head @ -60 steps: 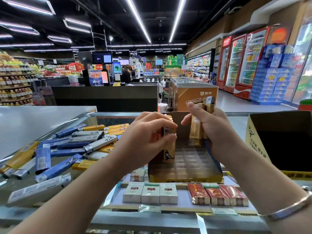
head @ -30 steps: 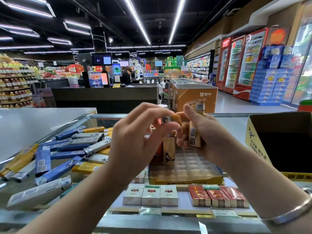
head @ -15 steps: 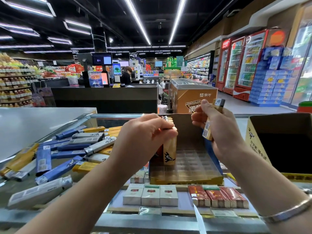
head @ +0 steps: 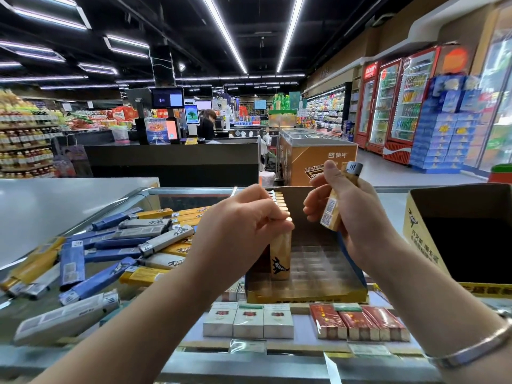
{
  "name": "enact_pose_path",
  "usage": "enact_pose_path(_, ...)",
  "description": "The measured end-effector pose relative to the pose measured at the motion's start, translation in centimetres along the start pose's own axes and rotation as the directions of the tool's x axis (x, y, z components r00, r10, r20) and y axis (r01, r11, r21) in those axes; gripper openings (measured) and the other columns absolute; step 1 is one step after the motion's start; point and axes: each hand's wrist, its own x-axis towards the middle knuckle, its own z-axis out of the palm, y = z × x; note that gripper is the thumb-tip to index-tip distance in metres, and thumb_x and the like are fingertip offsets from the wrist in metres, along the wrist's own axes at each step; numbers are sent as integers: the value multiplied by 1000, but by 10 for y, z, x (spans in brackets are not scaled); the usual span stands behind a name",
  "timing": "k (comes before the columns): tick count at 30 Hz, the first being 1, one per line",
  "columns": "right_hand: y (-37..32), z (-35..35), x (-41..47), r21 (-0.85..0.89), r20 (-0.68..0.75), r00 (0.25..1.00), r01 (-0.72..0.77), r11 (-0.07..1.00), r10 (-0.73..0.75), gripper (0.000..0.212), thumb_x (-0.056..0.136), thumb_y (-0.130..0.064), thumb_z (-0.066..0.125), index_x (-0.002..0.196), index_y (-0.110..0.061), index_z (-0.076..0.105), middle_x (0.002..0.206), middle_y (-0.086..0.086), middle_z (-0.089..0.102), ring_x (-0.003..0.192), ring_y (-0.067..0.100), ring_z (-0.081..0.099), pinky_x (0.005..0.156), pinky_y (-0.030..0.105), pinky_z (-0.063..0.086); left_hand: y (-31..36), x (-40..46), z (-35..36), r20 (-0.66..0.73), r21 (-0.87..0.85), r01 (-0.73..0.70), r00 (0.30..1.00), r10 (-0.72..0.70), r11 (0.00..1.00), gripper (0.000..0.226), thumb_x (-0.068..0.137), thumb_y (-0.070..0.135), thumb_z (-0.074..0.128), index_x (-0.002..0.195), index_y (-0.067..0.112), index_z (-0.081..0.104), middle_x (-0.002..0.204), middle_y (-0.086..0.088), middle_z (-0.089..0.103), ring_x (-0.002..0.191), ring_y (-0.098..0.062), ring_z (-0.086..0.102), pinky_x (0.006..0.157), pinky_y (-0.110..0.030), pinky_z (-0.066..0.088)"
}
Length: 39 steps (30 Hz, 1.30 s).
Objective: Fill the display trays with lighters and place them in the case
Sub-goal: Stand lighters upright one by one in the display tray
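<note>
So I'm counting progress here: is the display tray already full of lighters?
No. The display tray has lighters standing only along its left side, and most of its clear slots are bare.

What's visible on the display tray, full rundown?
The yellow cardboard display tray sits on the glass counter with a tall back flap, blue side wall and clear gridded insert. One column of gold lighters stands upright at its left; remaining slots look empty. The left hand pinches the front lighter's top. The right hand holds another above it.
</note>
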Motion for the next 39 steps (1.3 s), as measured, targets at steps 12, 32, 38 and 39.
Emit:
enact_pose_path(12,5,1,0,-300,402,899,310,902,-175,25,75,-31,70,71,-10,57,50,-11,49,46,0,43,46,11,37,-4,1,-2,-78,-103,31,996,-40,994,38,82,54,49,110,32,60,88,22,49,80,-1,50,62,-26,47)
enact_pose_path(32,0,6,-10,-404,516,835,433,806,-190,36,71,-26,78,93,-28,50,75,-9,49,63,0,48,55,15,42,2,2,-8,-109,-392,103,982,-157,914,28,84,17,55,102,38,58,89,20,66,87,1,63,71,-9,48)
enact_pose_path(38,-2,-1,-5,-681,446,895,354,641,-20,67,69,-33,76,119,-44,33,105,-29,29,118,13,25,106,46,29,-4,3,-14,-142,-349,93,978,-151,933,24,84,11,48,90,30,61,83,21,65,81,0,61,64,-8,44)
enact_pose_path(39,-3,-2,-5,-717,445,895,342,607,21,76,68,-36,77,126,-44,29,114,-24,27,123,13,19,110,47,23,-4,3,-14,-137,-319,77,982,-126,945,22,85,10,48,91,27,62,83,19,64,81,-1,61,64,-8,44)
